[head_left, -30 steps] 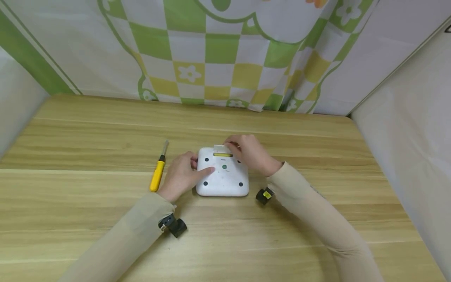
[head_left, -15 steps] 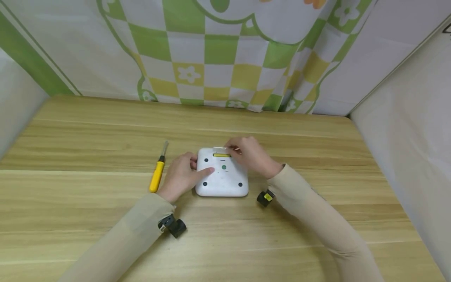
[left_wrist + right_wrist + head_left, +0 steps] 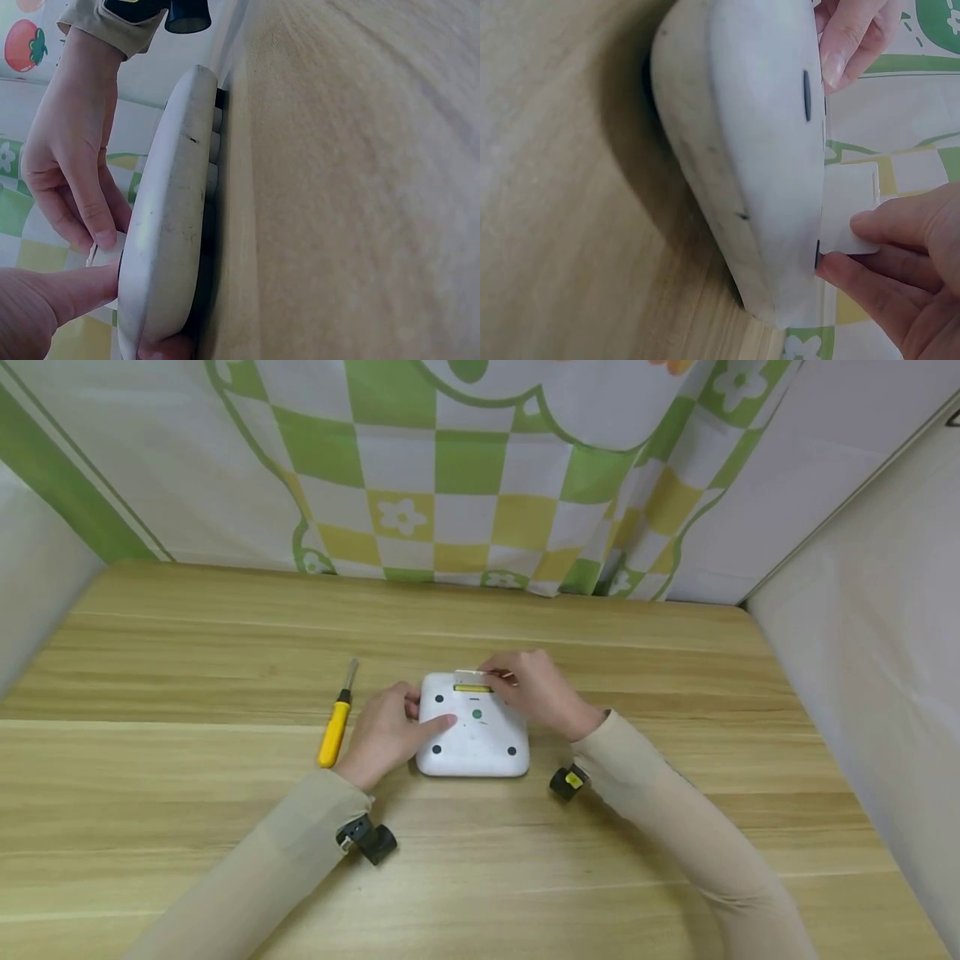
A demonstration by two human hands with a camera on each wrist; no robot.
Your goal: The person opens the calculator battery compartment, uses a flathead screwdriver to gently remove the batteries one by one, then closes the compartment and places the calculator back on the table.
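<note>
White flap (image 3: 847, 206) in pinched right grip (image 3: 534, 689), device (image 3: 476, 742) by its left edge in clamped left grip (image 3: 386, 733)

No legible text; green disc (image 3: 477, 714) on the white device (image 3: 476, 739) and yellow label (image 3: 573, 780) on the wrist camera (image 3: 562, 786) at its four o'clock: both too small to read.

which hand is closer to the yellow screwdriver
Left. The left hand is just right of the yellow screwdriver; the right hand is farther off, pinching a panel at the far edge of the white device.
</note>
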